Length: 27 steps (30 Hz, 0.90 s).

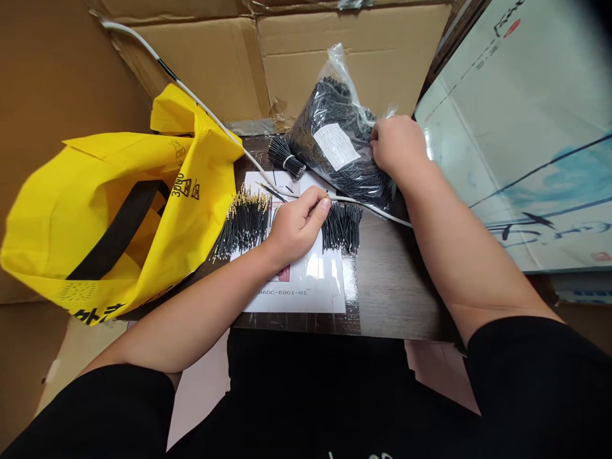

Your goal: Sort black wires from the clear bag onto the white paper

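My left hand is closed in a pinch above the printed sheet; what lies between its fingertips is too small to name. My right hand is closed at the right side of a clear plastic bag full of black pieces, with its fingertips at the plastic. A pile of black wires with gold tips lies left of my left hand, and another pile of black wires lies just right of it. A tied bundle of black wires rests against the bag's left side.
An open yellow bag with a black strap stands at the left. A white cable crosses from upper left, passing by my left hand. Cardboard stands behind the dark table. A pale printed panel leans at the right.
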### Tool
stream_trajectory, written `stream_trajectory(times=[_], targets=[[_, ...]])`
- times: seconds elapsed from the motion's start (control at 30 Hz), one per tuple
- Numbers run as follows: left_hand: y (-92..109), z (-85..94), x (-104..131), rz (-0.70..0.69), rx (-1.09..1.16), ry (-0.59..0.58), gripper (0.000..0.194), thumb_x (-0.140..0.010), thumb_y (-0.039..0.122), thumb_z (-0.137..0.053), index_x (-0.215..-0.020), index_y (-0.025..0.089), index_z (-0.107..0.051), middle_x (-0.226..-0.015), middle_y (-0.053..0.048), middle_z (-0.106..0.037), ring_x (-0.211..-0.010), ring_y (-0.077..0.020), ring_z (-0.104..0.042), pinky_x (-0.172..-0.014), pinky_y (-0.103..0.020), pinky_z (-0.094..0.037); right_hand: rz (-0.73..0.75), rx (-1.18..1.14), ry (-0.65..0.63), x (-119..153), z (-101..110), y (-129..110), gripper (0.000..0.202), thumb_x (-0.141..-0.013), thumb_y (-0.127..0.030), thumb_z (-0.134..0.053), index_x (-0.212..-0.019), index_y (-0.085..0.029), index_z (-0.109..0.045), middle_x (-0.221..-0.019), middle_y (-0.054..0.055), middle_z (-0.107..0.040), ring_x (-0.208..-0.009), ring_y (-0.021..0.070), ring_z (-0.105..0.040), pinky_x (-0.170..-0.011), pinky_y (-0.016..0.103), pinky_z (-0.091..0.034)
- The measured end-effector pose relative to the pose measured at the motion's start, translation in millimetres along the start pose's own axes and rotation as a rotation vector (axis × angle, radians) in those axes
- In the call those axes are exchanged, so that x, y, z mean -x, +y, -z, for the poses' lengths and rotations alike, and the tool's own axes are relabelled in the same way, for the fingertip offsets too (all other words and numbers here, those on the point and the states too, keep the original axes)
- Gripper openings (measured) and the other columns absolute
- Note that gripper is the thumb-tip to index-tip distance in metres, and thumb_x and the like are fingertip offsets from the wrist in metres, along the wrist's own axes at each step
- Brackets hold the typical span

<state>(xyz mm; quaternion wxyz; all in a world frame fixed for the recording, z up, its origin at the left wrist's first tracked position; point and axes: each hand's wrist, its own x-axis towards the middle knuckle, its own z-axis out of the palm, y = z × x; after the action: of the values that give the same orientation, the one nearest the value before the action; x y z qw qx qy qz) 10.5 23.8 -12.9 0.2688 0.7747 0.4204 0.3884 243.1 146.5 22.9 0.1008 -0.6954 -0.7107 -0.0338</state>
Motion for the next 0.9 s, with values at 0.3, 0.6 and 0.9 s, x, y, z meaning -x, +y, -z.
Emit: stream_trajectory(times=[0.3,0.6,0.9], targets=[[-0.8,-0.6,-1.2,-0.006,0.015,0.002,0.020,-0.103,0.034,-0.046,-0.092,0.022,-0.057,-0.065,0.004,-0.046,-0.061,-0.0117,-0.044,-0.062,-0.028,-0.038,0.031,0.002,0.018,-0.4,-4.8,-0.2,0.027,-0.093,-0.006,-0.049,-0.111,-0.007,-0.069,-0.119,0.024,-0.067,-0.107,0.0350,-0.066,-0.088,0.048,-0.050],[-0.9,-1.5,-2.6,-0.027,-0.031,0.005,0.020,-0.099,0.031,-0.052,-0.086,0.020,-0.063,-0.066,0.002,-0.054,-0.063,-0.0127,-0.049,-0.065,-0.030,-0.039,0.055,-0.002,-0.009,-0.7,-1.9,-1.1,0.026,-0.095,-0.014,-0.057,-0.110,0.000,-0.073,-0.114,0.026,-0.068,-0.104,0.0272,-0.064,-0.086,0.040,-0.045],[0.1,-1.0,-3.2,-0.036,-0.027,0.007,0.021,-0.098,0.030,-0.054,-0.087,0.020,-0.068,-0.075,-0.001,-0.066,-0.071,-0.0136,-0.059,-0.068,-0.031,-0.043,0.004,-0.107,0.184,-1.6,-7.5,3.2,0.029,-0.098,-0.025,-0.059,-0.105,-0.003,-0.076,-0.111,0.020,-0.070,-0.106,0.0255,-0.066,-0.078,0.033,-0.039]])
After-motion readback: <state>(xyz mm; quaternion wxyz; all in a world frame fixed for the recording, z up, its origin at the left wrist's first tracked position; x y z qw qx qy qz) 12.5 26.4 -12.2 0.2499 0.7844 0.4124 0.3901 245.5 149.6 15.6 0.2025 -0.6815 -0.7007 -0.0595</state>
